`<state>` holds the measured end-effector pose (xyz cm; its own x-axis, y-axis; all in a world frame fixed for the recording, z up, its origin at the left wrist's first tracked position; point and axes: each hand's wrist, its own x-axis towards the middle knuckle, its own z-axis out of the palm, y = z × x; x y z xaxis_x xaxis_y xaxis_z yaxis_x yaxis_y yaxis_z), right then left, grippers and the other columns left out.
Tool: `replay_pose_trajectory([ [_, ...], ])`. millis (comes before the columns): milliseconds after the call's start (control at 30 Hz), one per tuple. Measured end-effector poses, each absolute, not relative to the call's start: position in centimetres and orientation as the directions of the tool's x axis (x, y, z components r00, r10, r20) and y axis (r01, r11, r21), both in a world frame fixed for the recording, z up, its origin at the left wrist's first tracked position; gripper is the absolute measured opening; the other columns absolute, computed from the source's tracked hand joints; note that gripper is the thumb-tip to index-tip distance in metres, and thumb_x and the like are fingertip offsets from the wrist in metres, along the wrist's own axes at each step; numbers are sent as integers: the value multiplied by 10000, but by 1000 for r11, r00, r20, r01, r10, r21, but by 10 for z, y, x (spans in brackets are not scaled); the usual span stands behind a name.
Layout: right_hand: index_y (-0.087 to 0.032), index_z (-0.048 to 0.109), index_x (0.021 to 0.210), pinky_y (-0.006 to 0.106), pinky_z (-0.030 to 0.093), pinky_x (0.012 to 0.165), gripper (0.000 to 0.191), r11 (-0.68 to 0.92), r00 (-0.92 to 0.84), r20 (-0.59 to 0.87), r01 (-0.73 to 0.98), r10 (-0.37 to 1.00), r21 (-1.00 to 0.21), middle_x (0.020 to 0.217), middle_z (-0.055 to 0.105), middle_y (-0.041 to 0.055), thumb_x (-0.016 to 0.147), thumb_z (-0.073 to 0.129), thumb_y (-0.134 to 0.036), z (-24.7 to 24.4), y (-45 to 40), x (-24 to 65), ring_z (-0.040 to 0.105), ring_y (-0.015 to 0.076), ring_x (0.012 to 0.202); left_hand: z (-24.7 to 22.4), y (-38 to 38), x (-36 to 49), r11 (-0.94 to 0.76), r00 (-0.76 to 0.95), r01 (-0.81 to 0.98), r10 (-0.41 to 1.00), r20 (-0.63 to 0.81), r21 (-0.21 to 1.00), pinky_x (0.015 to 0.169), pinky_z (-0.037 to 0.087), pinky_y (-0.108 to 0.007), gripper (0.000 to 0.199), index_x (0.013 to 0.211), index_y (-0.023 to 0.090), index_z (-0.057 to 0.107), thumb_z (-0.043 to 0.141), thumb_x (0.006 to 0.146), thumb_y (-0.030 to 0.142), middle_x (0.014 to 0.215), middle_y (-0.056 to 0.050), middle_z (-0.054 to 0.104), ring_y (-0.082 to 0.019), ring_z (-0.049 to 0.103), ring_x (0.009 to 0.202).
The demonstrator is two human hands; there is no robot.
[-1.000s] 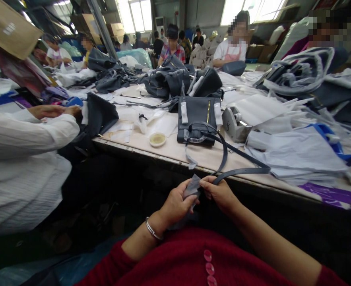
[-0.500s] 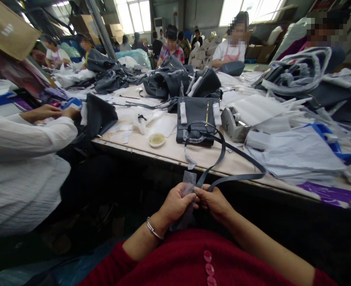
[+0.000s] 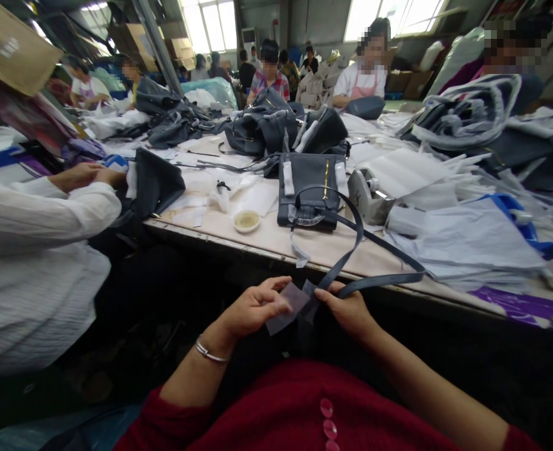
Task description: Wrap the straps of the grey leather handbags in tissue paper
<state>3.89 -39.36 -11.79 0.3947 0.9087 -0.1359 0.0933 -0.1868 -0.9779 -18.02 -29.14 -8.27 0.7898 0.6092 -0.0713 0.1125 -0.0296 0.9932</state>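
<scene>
My right hand point(image 3: 349, 311) pinches the end of a dark grey strap point(image 3: 351, 257) just off the table's front edge. The strap loops up to a small dark grey bag point(image 3: 309, 188) with a gold zipper, lying on the table. To the left, my left hand point(image 3: 255, 307), with a metal bangle at its wrist, has thumb and fingers at a translucent film piece point(image 3: 289, 305), apparently holding its edge. The film meets the strap end beside my right fingertips. White wrapping covers parts of the bag, and clear wrap point(image 3: 299, 250) hangs from its handle.
A round shallow dish point(image 3: 247, 221) sits left of the bag, a tape dispenser point(image 3: 372, 197) right of it. White sheets point(image 3: 468, 241) and a blue dispenser point(image 3: 523, 222) lie farther right. Piled bags point(image 3: 262, 125) stand behind. A co-worker's white sleeve point(image 3: 46, 213) is close on the left.
My left hand has moved left, away from my right hand, and its fingers have spread somewhat. The film now lies at a slant between the hands. My right hand and the strap shifted slightly right.
</scene>
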Motion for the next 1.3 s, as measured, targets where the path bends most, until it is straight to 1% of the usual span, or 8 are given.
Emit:
replay_pose_trajectory([
  [100, -167, 758, 810, 319, 506, 704, 238, -164, 244, -167, -32, 955, -986, 792, 729, 42, 740, 753, -394, -111, -389, 27, 633, 208, 753, -86, -306, -163, -60, 807, 114, 587, -57, 992, 1087, 364, -399, 264, 792, 176, 791, 694, 821, 420, 1375, -121, 572, -313, 487, 1303],
  [200, -160, 706, 693, 254, 423, 515, 284, -205, 245, -215, -66, 945, -976, 585, 614, 0, 743, 750, -437, -109, -389, 23, 523, 136, 552, -105, -317, -148, 109, 753, 145, 632, -181, 984, 779, 503, -310, 370, 814, 141, 763, 644, 843, 490, 986, -119, 719, -231, 660, 890],
  [300, -162, 653, 659, 231, 275, 406, 410, -205, 311, -231, -112, 922, -972, 498, 473, -34, 810, 657, -544, -113, -394, 31, 355, 83, 434, -122, -322, -143, 236, 689, 157, 670, -277, 959, 573, 420, -225, 405, 860, 125, 741, 610, 864, 509, 695, -43, 671, -133, 568, 600],
  [433, -156, 718, 893, 237, 329, 426, 443, -152, 269, -197, -178, 943, -972, 694, 596, 17, 852, 592, -579, -114, -403, 37, 421, 87, 474, -129, -324, -141, 229, 631, 143, 728, -267, 963, 577, 389, -213, 374, 876, 123, 740, 618, 866, 476, 669, -14, 642, -112, 529, 593],
  [667, -202, 737, 834, 367, 512, 806, 199, -91, 291, -56, 110, 955, -990, 838, 737, 57, 786, 708, -393, -108, -400, 25, 656, 233, 814, -129, -325, -138, 160, 626, 170, 745, -231, 972, 582, 381, -221, 408, 806, 113, 735, 625, 849, 503, 678, -23, 644, -127, 529, 621],
  [967, -203, 699, 697, 320, 477, 701, 188, -23, 197, 33, 275, 980, -961, 700, 658, 23, 831, 656, -328, -115, -402, 29, 594, 188, 701, -123, -322, -139, 173, 638, 138, 738, -221, 975, 652, 431, -235, 310, 853, 113, 742, 686, 815, 416, 759, -43, 685, -139, 568, 684],
  [1133, -188, 718, 830, 298, 445, 552, 335, -64, 232, -87, -105, 969, -992, 669, 618, 23, 903, 573, -481, -100, -402, 55, 539, 149, 561, -119, -322, -140, 134, 611, 184, 761, -220, 974, 615, 408, -229, 241, 726, 119, 732, 695, 791, 348, 654, -16, 650, -123, 538, 619],
  [1300, -196, 725, 863, 290, 442, 535, 365, 127, 216, 7, -547, 976, -827, 701, 599, 20, 899, 569, -524, -50, -390, 77, 511, 130, 550, -121, -324, -139, 187, 607, 127, 762, -225, 974, 644, 418, -236, 225, 716, 119, 743, 730, 756, 340, 661, -21, 665, -127, 548, 630],
])
